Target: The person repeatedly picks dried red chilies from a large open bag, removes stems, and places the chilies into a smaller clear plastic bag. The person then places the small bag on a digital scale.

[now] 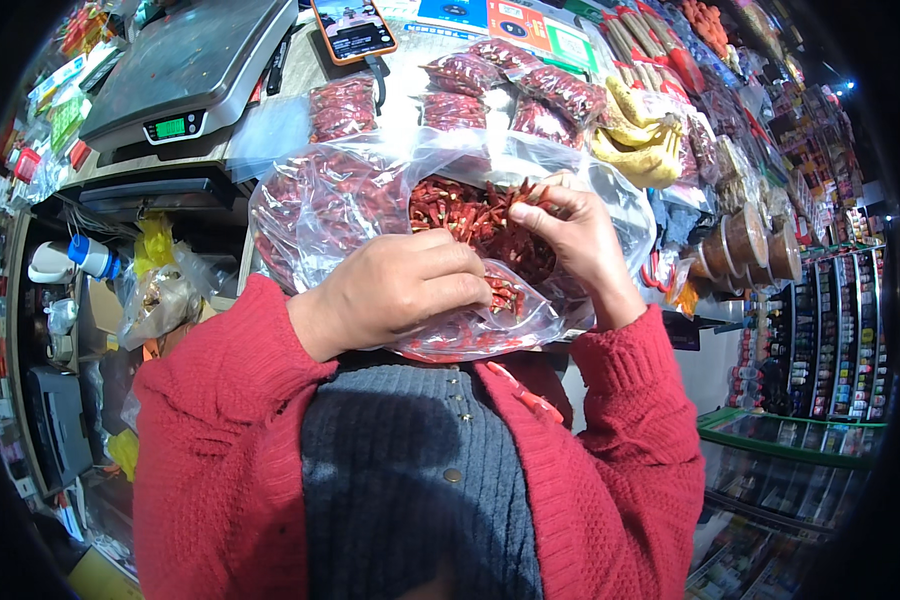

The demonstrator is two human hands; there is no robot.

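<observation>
A large clear plastic bag (330, 202) of dried red chilies lies in front of me, its mouth open. Dried red chilies (457, 206) fill the opening. My left hand (412, 289) grips the rim of a small clear plastic bag (532, 307) with some chilies in it, at the near side of the opening. Over the right part of the opening, my right hand (570, 225) pinches a bunch of chilies (521, 199) between thumb and fingers. Filled packets of chilies (454, 110) lie beyond the large bag.
A digital scale (187, 67) stands at the back left, beside a phone (352, 30) with a cable. Flat clear bags (266, 139) lie near the scale. Bananas (637, 142) sit right of the packets. Stacked round containers (742, 244) and packaged goods stand further right.
</observation>
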